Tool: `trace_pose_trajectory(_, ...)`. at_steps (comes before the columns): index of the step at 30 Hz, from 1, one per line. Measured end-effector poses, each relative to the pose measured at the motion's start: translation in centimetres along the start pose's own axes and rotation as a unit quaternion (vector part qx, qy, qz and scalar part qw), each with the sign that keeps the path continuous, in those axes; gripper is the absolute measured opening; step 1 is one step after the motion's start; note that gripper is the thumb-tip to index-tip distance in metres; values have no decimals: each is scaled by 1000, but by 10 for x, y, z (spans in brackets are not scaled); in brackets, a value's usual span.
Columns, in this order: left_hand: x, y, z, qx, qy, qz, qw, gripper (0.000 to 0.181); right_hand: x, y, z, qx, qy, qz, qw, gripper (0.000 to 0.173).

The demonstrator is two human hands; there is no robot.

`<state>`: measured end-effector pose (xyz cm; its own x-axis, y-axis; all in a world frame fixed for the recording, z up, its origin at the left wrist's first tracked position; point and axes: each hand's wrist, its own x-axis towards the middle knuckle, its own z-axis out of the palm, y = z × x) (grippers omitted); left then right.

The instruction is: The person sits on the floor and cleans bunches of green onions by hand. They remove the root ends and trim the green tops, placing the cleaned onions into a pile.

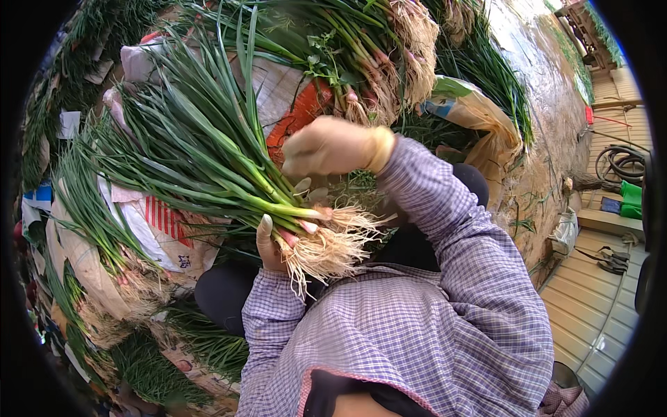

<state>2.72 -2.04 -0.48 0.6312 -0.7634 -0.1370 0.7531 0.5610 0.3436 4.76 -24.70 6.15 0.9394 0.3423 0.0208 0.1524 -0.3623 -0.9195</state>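
Note:
My left hand (268, 244) holds a thick bunch of green onions (224, 172) near its root end, thumb on top and the fingers mostly hidden beneath. The long leaves fan to the upper left; the pale bulbs and stringy roots (333, 245) point right, over my lap. My right hand (328, 146), in a pale glove, is blurred and bent just above the stems. Whether anything is between its fingers cannot be seen.
More onions with roots (375, 78) lie on woven sacks at the top. Another bunch (112, 234) rests at the left on a printed sack (156, 229). A tan plastic bag (484, 120) stands right of my right arm. Coiled black hose (620, 161) lies at the far right.

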Motion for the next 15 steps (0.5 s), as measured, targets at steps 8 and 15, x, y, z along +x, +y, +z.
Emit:
trace_pose_trajectory(8,9,20,-18,-125,-246,-25,961,62,-15,33,-7,118,272,176,939,29)
trace_pose_trajectory(15,-11,44,-36,-46,-299,-20,953,49,33,-30,49,103,-65,6,993,39)
